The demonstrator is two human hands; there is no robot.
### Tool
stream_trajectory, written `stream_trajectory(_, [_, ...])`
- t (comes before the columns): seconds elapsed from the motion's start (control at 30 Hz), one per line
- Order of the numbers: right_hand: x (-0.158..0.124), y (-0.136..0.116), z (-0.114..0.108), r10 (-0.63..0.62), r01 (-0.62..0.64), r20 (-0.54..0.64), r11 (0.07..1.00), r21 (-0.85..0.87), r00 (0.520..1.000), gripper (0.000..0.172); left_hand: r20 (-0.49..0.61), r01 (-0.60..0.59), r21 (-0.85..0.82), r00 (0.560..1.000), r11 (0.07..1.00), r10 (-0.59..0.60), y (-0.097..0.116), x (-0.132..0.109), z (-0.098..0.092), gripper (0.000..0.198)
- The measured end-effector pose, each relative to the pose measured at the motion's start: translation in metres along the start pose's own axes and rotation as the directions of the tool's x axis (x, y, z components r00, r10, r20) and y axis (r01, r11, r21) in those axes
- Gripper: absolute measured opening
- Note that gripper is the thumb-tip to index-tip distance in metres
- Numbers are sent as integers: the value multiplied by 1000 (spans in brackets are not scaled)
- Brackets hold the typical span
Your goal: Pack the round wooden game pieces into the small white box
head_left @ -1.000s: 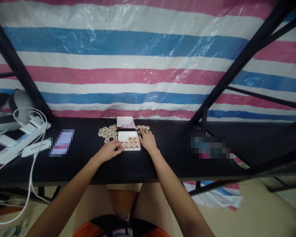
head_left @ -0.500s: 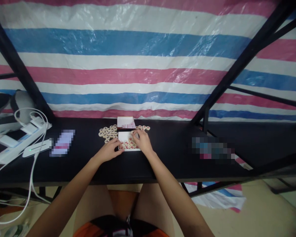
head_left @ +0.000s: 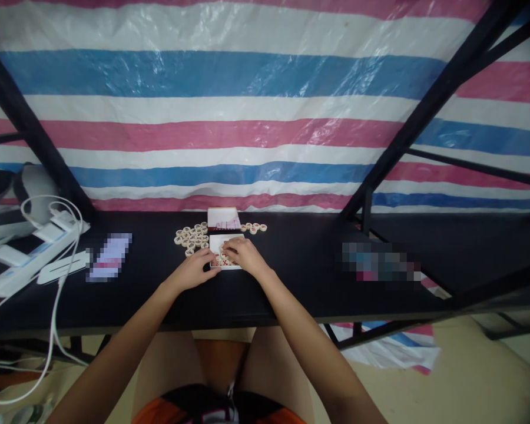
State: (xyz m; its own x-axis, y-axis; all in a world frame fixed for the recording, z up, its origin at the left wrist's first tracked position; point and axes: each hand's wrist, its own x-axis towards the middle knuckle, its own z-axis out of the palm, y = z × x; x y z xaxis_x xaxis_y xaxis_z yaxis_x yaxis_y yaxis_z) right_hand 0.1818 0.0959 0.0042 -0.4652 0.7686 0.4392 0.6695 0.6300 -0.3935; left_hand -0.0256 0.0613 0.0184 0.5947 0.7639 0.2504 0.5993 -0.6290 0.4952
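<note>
A small white box [head_left: 215, 239] sits on the black table, its lower part holding round Chinese chess pieces [head_left: 225, 262] with red characters. My left hand [head_left: 193, 271] grips the box's left side, fingers at the edge and thumb at the near corner. Over the box, my right hand [head_left: 246, 255] has its fingers pinched on a pale chess piece [head_left: 223, 248], mostly covered by the fingertips. Left of the box lies a cluster of dark-marked chess pieces [head_left: 191, 238]. A few red-marked pieces [head_left: 253, 227] lie behind it to the right.
Behind the box stands an open white lid or second box half [head_left: 223, 218]. On the left are a blurred phone [head_left: 110, 257], a white power strip [head_left: 37, 253] and looping cables [head_left: 55, 318]. A blurred object [head_left: 380, 261] lies right. Striped sheeting [head_left: 229, 135] hangs behind between black posts.
My right hand has shifted left and slightly down over the box, its fingertips moving from the upper right towards the middle. My left hand stays at the box's left side.
</note>
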Motion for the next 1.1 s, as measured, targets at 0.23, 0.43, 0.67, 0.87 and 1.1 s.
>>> stream_trajectory(0.23, [-3,-5,-3,-32,33,28,998,-47,999,24,2,5,4,1000,1000,-5,-2,0,1,21])
stream_trajectory(0.43, [-5,-10,-7,-27,29,23,996,-83,999,25,-7,-14,13,1000,1000,14,-3,-1,2,21])
stream_trajectory(0.67, [-6,-10,-7,-20,21,12,997,-70,1000,24,-10,-16,37,1000,999,16,-3,-1,2,19])
stream_trajectory(0.87, [-7,-8,-5,-52,55,56,997,-58,997,29,-15,-22,36,1000,999,23,-3,-1,3,21])
stream_trajectory(1.1, [-7,-6,-5,-41,43,65,999,-30,997,35,-18,-38,33,999,999,39,-3,-1,2,20])
